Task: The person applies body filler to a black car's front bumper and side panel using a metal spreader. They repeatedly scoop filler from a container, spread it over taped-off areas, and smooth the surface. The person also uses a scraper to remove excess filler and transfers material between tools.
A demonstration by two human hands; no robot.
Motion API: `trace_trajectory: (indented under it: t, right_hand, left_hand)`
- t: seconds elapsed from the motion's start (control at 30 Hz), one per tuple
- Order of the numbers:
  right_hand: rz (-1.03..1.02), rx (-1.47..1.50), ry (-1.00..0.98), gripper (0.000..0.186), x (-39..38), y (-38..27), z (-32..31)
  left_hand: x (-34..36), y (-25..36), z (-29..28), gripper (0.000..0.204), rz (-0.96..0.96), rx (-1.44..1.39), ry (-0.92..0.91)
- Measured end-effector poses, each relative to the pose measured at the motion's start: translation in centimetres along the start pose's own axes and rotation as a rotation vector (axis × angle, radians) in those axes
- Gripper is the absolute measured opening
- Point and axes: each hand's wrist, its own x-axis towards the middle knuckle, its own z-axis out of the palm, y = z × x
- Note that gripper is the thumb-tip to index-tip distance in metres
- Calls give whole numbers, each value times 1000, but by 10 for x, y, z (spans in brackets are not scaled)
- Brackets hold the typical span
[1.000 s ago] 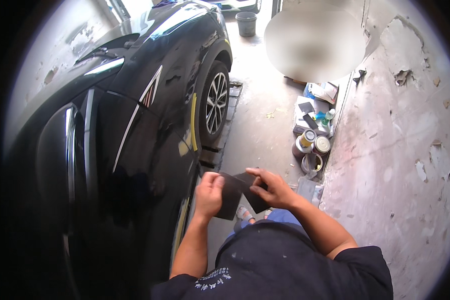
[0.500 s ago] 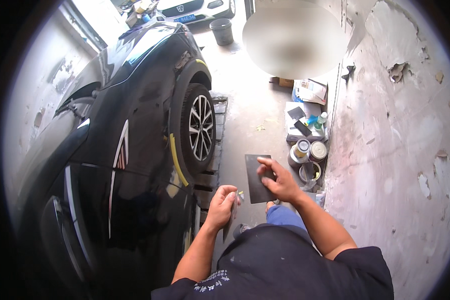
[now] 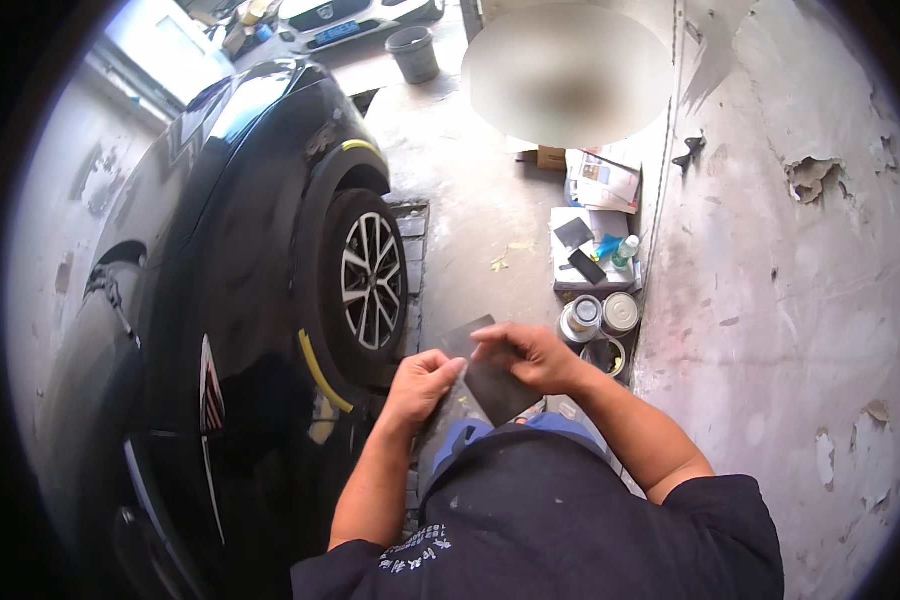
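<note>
In front of my body, my right hand (image 3: 532, 358) holds a thin dark grey sheet (image 3: 500, 395) that looks like sandpaper, thumb and fingers bent over its upper part. The sheet hangs tilted, one corner pointing away from me. Close by on the left, my left hand (image 3: 420, 388) is closed, its thumb pressed against curled fingers near the sheet's left edge. Something thin and greyish shows below the left hand, too blurred to name. To the left stands a black car (image 3: 260, 260) with yellow tape (image 3: 322, 372) along its wheel arch.
The car's wheel (image 3: 372, 280) faces the walkway. Along the peeling wall (image 3: 770, 300) at right stand cans (image 3: 622, 313), a box (image 3: 568, 278) with a green bottle (image 3: 625, 252), and papers (image 3: 610, 180). A bucket (image 3: 413, 55) and a white car (image 3: 355, 22) are farther off.
My two hands have come closer together. The dark sheet has swung from nearly upright to a slant. My view has shifted slightly, so the car sits farther left.
</note>
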Motion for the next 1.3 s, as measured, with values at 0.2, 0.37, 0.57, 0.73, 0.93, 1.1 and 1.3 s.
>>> trace_trajectory:
  t: [0.2,0.37,0.57,0.73,0.93,1.1,1.3]
  right_hand:
    - [21,56,-18,44,41,9,-37]
    - [-10,-174,242,42,103,28,-69]
    - [-61,-361,355,31,192,46,-79]
    - [-91,-447,453,42,245,61,-91]
    - [-109,-555,574,70,272,78,-114]
    - [232,-180,840,74,286,123,-144]
    - [275,214,895,65,309,183,-252]
  left_hand:
    - [85,36,-39,21,57,-291,167]
    - [165,41,-50,30,123,-348,226]
    - [254,56,-34,42,124,-410,105]
    - [294,92,-45,35,44,-564,2]
    - [352,109,-47,32,74,-479,36]
    - [397,140,-24,32,18,-512,11]
    - [482,150,-23,32,-116,-285,-81]
